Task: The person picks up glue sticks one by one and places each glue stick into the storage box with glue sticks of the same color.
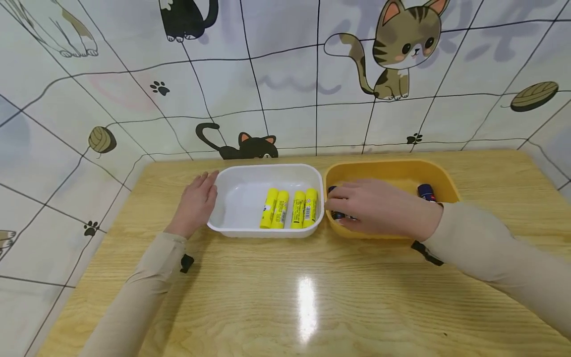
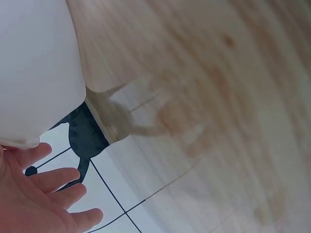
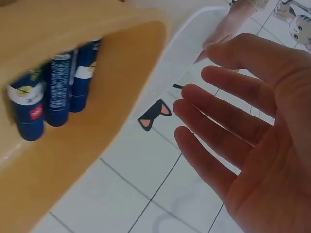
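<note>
My left hand point(image 1: 194, 203) touches the left end of a white plastic tray point(image 1: 236, 196), its fingers extended along the rim; the left wrist view shows those fingers point(image 2: 56, 179) spread beside the tray. Inside lie several yellow glue sticks point(image 1: 281, 210), grouped on the right side. Over the left part of an orange-yellow tray point(image 1: 388, 171) is my right hand point(image 1: 379, 206), partly covering the blue sticks there. Its fingers point(image 3: 223, 116) are loosely extended and hold nothing in the right wrist view. Three blue tube-like sticks point(image 3: 59, 92) lie side by side in that tray.
Both trays stand side by side on a wooden table point(image 1: 250, 292), near its back edge. Another dark blue stick point(image 1: 426, 192) lies at the right end of the orange-yellow tray. Behind rises a white wall covering point(image 1: 290, 84) with cat drawings.
</note>
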The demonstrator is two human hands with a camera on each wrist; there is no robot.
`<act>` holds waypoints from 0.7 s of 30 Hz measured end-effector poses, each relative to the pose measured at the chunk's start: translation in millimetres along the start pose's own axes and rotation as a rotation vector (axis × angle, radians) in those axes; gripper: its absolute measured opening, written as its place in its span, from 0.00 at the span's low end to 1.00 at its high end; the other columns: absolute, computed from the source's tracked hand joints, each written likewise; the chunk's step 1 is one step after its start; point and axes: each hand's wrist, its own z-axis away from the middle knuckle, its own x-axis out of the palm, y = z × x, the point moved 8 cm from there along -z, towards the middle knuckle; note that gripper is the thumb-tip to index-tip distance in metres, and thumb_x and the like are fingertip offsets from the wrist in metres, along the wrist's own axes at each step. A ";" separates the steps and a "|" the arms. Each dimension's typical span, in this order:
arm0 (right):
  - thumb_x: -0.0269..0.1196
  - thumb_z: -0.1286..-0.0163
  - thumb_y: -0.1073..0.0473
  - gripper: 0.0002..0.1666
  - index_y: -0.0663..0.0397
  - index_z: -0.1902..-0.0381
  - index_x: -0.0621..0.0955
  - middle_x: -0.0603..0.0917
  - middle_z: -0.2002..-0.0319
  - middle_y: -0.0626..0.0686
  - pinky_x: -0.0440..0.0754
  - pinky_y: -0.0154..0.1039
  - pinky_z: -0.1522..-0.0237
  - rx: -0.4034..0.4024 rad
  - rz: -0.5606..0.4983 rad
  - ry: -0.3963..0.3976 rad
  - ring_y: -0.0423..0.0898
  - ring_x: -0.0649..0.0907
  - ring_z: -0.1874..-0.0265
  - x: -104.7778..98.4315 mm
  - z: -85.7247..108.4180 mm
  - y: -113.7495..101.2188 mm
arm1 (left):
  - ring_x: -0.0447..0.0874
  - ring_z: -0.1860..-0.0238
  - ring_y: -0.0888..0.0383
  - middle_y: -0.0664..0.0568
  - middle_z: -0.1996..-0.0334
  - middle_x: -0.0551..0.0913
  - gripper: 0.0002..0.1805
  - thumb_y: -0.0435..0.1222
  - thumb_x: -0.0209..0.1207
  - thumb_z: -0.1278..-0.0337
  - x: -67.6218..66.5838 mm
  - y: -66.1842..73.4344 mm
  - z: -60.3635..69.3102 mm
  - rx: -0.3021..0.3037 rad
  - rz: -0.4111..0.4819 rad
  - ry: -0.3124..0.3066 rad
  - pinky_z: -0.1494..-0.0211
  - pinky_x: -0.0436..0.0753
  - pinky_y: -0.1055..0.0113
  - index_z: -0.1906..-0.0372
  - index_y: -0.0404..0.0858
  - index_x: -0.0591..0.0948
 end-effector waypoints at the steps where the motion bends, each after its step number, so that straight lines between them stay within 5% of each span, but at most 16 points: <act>1: 0.70 0.40 0.61 0.15 0.55 0.55 0.82 0.83 0.58 0.51 0.82 0.43 0.61 0.005 -0.002 0.021 0.48 0.81 0.60 0.5 4.7 0.9 | 0.49 0.30 0.30 0.28 0.30 0.56 0.27 0.38 0.35 0.24 0.6 -0.7 -0.1 -0.001 0.003 -0.002 0.30 0.49 0.38 0.27 0.32 0.59; 6: 0.71 0.42 0.60 0.15 0.57 0.57 0.83 0.83 0.59 0.51 0.83 0.42 0.62 0.047 0.003 0.091 0.47 0.82 0.64 4.9 25.8 6.1 | 0.48 0.29 0.32 0.30 0.29 0.56 0.27 0.39 0.34 0.24 1.8 -3.1 -1.9 -0.005 0.017 -0.013 0.29 0.48 0.39 0.27 0.32 0.58; 16: 0.70 0.42 0.65 0.19 0.57 0.51 0.83 0.83 0.52 0.55 0.83 0.51 0.58 0.165 -0.036 0.186 0.53 0.83 0.55 10.3 62.0 29.9 | 0.46 0.28 0.33 0.33 0.29 0.56 0.28 0.41 0.34 0.24 -0.9 -15.6 -0.8 -0.016 0.018 -0.022 0.30 0.46 0.38 0.26 0.34 0.57; 18: 0.63 0.32 0.57 0.15 0.58 0.50 0.82 0.82 0.51 0.56 0.82 0.53 0.56 0.159 -0.041 0.212 0.54 0.82 0.54 12.3 68.1 33.7 | 0.45 0.28 0.34 0.33 0.28 0.56 0.28 0.41 0.33 0.23 -0.7 -17.6 0.6 -0.019 0.020 -0.029 0.30 0.46 0.37 0.26 0.34 0.57; 21: 0.45 0.22 0.44 0.27 0.59 0.48 0.80 0.82 0.51 0.56 0.81 0.55 0.55 0.160 -0.044 0.249 0.55 0.81 0.54 14.0 77.2 38.9 | 0.44 0.28 0.34 0.34 0.28 0.55 0.28 0.42 0.33 0.23 -0.1 -19.0 2.2 -0.022 0.027 -0.040 0.30 0.45 0.36 0.25 0.34 0.56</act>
